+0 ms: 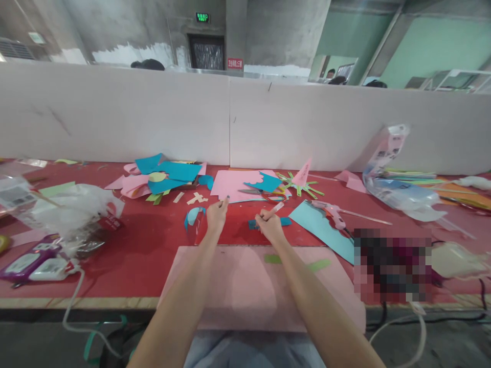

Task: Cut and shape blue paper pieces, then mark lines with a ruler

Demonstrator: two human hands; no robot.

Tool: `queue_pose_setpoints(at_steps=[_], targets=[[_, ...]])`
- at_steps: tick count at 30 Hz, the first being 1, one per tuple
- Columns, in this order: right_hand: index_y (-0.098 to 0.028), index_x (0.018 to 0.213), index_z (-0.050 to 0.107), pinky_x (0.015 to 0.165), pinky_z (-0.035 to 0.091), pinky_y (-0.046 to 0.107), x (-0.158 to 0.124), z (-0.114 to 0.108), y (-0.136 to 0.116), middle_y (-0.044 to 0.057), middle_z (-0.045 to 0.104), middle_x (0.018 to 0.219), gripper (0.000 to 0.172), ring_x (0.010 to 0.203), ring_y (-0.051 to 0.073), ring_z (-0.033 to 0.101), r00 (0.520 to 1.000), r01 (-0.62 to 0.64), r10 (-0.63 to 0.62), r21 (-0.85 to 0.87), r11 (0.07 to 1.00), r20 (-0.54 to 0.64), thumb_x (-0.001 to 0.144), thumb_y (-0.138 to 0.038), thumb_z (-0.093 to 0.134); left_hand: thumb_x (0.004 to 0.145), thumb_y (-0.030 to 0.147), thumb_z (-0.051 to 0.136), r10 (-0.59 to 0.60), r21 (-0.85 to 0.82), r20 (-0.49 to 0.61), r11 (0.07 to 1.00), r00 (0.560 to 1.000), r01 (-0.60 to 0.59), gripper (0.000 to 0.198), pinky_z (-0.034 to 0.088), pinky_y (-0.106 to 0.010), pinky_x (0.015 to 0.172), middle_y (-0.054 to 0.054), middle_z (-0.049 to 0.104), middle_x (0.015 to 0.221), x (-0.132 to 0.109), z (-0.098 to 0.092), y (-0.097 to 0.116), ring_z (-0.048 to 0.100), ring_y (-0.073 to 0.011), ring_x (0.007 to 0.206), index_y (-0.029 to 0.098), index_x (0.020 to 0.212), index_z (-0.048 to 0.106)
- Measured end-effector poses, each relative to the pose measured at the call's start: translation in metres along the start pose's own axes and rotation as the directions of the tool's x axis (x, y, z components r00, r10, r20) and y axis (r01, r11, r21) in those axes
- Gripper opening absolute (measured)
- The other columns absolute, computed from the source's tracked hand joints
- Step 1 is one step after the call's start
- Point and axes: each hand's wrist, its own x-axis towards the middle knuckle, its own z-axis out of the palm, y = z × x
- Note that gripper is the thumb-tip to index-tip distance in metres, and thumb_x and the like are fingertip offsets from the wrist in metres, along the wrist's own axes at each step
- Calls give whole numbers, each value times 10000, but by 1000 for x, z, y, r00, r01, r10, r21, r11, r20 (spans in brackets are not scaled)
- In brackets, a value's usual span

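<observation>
My left hand (217,214) reaches forward over the red table (146,245), fingers pinched at the near edge of a pink paper sheet (233,185); whether it grips the sheet I cannot tell. My right hand (269,224) is closed around a small pale strip (277,207) that sticks up from the fist, above a blue paper scrap (284,221). Scissors (253,191) lie on the pink sheet just beyond both hands. A large pink sheet (245,286) lies under my forearms at the table's near edge.
Blue and pink paper cut-outs (164,176) are piled at the back left. A pink glue gun (332,212) rests on a blue sheet (322,230) to the right. Plastic bags (72,209) sit left, a packet of coloured paper (399,189) right. A white partition (230,122) closes the back.
</observation>
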Motion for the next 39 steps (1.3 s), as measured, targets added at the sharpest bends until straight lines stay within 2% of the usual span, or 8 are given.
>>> queue_pose_setpoints(at_steps=[15,20,25,29,34,39], targets=[[-229,535,255,503,359,204,-1,-1,-2,-53,456,447,286,481,119,503,995,51,-55,-52,997,-81,725,-324,446,823,516,432,32,-17,16,999,999,-32,497,167,-263,468,39,256,458,0,0,-3,257,-98,463,201,482,254],[-231,527,286,485,367,205,-1,-2,-5,-49,484,439,265,468,128,533,999,-21,22,13,1000,-30,718,-307,453,818,521,440,22,-38,17,999,1000,-22,496,160,-264,463,40,251,451,2,1,-5,255,-101,456,206,481,257],[-231,535,277,500,374,208,-1,-1,-2,-54,476,439,268,475,130,538,999,13,-14,-24,1000,-48,722,-301,455,834,505,438,31,-43,38,999,999,-29,502,160,-263,461,41,252,450,1,0,-3,256,-97,450,203,479,252],[-231,549,289,510,392,209,-1,-1,-1,-48,526,485,265,483,128,555,999,3,-2,29,1000,-35,741,-326,444,837,500,443,14,-39,43,999,999,-12,507,163,-264,461,41,252,447,1,0,-1,256,-97,446,203,475,248],[-231,524,264,501,372,208,0,-1,-1,-57,448,439,283,483,127,521,998,10,-11,-24,1000,-55,711,-298,466,833,519,434,31,-39,42,999,999,-29,504,165,-263,462,38,268,442,4,3,-5,280,-103,441,206,474,269],[-230,525,285,510,389,210,-1,-2,-3,-57,471,430,263,479,133,549,999,-13,13,19,1000,-36,714,-282,460,820,545,437,24,-37,44,999,999,-23,512,162,-266,461,38,263,450,4,4,-6,265,-101,445,206,479,261]])
